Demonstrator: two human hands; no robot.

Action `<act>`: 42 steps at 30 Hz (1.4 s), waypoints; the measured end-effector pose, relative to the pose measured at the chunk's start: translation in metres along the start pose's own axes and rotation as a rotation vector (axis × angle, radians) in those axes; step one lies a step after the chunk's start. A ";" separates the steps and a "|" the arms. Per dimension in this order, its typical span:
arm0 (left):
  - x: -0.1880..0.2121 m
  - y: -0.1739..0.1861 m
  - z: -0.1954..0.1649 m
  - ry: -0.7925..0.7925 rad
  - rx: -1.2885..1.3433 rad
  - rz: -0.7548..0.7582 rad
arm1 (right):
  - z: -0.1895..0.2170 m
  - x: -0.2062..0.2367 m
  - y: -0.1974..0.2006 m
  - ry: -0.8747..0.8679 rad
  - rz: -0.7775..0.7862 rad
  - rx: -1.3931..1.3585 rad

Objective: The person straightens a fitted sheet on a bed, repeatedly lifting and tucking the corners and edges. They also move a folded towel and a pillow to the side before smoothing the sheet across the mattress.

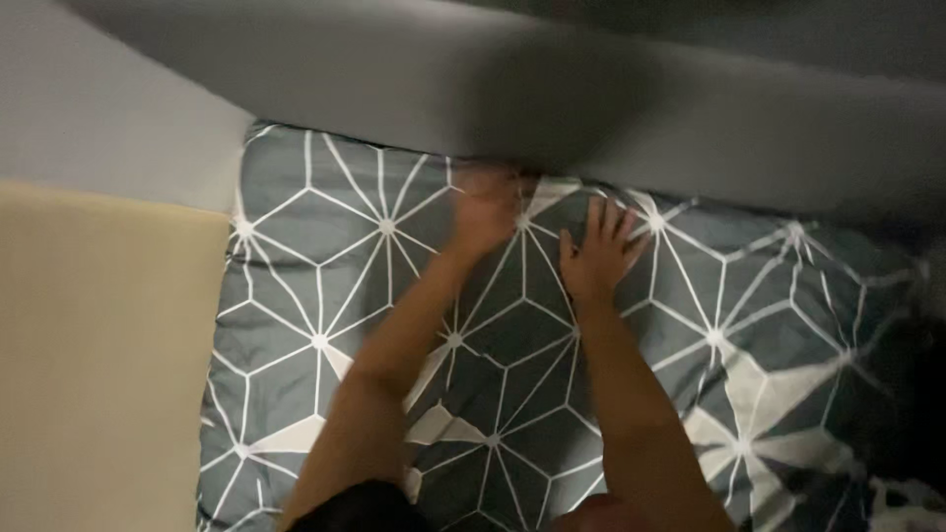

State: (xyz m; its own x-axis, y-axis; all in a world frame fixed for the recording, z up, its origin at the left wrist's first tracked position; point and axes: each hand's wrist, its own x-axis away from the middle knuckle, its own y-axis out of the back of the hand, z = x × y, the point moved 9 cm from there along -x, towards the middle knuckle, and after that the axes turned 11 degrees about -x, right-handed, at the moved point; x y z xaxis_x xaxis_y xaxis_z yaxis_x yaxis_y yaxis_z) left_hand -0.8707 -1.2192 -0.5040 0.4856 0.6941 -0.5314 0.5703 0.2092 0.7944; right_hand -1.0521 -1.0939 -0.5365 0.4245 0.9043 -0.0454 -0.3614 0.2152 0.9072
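Grey patterned cover (325, 286): 2 hands, left (485, 212), right (596, 258), flat on it.

Dim, soft-focus, motion blur up top

1. The left hand (485, 209), blurred, presses on the grey bedcover (325, 286) with white geometric lines, up by the grey headboard (591, 108)
2. The right hand (598, 254) lies flat just beside it, fingers (619, 222) spread
3. A pale yellow panel (99, 355) borders the bed's left edge
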 end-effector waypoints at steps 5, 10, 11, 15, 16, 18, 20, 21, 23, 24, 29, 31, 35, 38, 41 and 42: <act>0.056 0.075 0.166 0.291 -0.449 0.406 | 0.002 -0.005 0.002 -0.028 0.089 0.019; 0.019 0.049 0.191 0.369 -0.538 0.700 | 0.007 -0.022 -0.002 0.008 0.100 0.040; 0.009 0.047 0.190 0.368 -0.450 0.675 | 0.005 -0.027 -0.002 0.014 0.090 0.093; -0.020 0.056 0.197 0.301 -0.338 0.567 | 0.002 -0.038 -0.002 0.054 0.054 0.139; -0.023 0.056 0.197 0.270 -0.350 0.540 | 0.000 -0.038 -0.004 0.053 0.067 0.074; -0.016 0.044 0.205 0.335 -0.266 0.640 | -0.001 -0.037 -0.003 0.061 0.026 -0.046; -0.007 0.033 0.205 0.357 -0.199 0.683 | -0.004 -0.035 -0.008 0.071 0.027 -0.001; -0.002 0.032 0.205 0.353 -0.178 0.672 | -0.005 -0.034 -0.012 0.080 0.031 0.022; 0.009 0.043 0.213 0.352 -0.175 0.565 | -0.012 -0.033 -0.018 0.076 0.009 0.038; 0.015 0.056 0.221 0.367 -0.182 0.475 | -0.016 -0.033 -0.022 0.084 0.007 0.046; 0.050 0.133 0.277 0.356 -0.577 0.239 | -0.023 -0.032 -0.028 0.116 0.090 0.033; 0.052 0.129 0.289 0.360 -0.464 0.442 | -0.010 -0.028 -0.011 0.077 -0.016 0.127; 0.034 0.124 0.293 0.421 -0.440 0.841 | 0.069 -0.018 -0.009 0.025 0.000 0.135; 0.019 0.132 0.287 0.431 -0.372 0.864 | 0.165 0.002 -0.073 0.043 0.195 -0.089; 0.013 0.130 0.296 0.434 -0.308 0.874 | 0.224 0.017 -0.117 0.029 0.217 -0.061; 0.011 0.126 0.299 0.409 -0.319 0.866 | 0.237 0.021 -0.123 0.037 0.171 -0.040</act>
State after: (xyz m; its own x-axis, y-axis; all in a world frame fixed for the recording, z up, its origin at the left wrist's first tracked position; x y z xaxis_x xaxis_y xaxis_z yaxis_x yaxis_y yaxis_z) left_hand -0.5954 -1.3917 -0.4979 0.3499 0.8647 0.3603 -0.1041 -0.3463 0.9323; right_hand -0.8021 -1.1885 -0.5498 0.3233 0.9418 0.0919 -0.4585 0.0710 0.8859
